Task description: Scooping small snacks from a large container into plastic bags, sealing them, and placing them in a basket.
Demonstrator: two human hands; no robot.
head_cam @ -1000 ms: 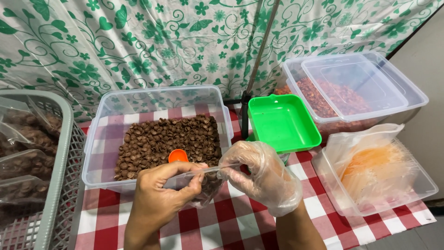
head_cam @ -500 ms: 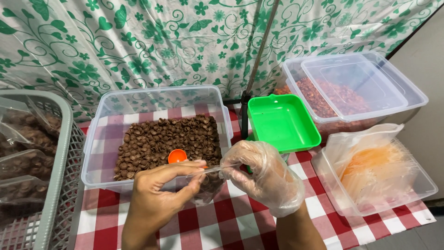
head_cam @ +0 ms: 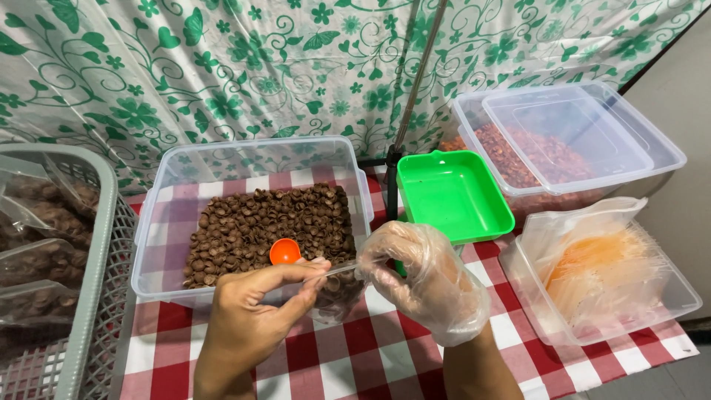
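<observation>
A small clear bag (head_cam: 337,285) part-filled with brown pieces hangs between both hands, just in front of the tub (head_cam: 159,244). The bare left hand (head_cam: 255,307) pinches the bag's top edge, fingers closed on it; the gloved right hand (head_cam: 426,278) pinches the other end of that edge. Inside the tub, brown shells and an orange scoop (head_cam: 284,252). Right of the tub, a green tray (head_cam: 453,194); beyond it a lidded box (head_cam: 570,141) and a bin of clear bags (head_cam: 603,274). Left of the tub, a grey basket (head_cam: 92,259)
</observation>
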